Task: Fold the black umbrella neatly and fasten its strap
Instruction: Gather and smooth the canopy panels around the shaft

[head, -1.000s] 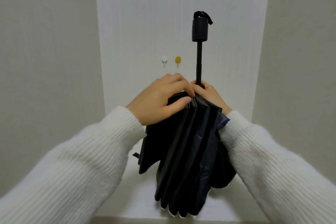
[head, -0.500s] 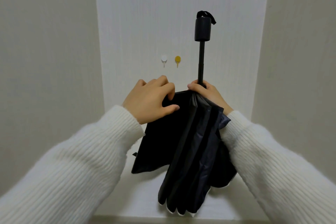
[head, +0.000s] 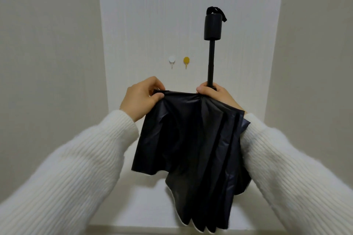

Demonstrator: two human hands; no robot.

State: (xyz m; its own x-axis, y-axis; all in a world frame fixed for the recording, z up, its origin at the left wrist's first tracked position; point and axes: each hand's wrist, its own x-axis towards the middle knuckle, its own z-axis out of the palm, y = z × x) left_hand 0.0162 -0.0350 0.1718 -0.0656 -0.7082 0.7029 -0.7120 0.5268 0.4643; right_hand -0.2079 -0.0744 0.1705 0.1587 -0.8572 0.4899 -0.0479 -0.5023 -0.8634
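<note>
One panel of the black umbrella (head: 193,139) is now pulled out flat, pinched by the left hand (head: 140,97); the right hand (head: 214,94) grips the shaft, held upright. Pleats are getting sorted; strap's still undone.

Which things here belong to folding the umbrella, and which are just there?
Part of the job: black umbrella, its handle, left hand, right hand.
Just there: white wall hook, yellow wall hook.
</note>
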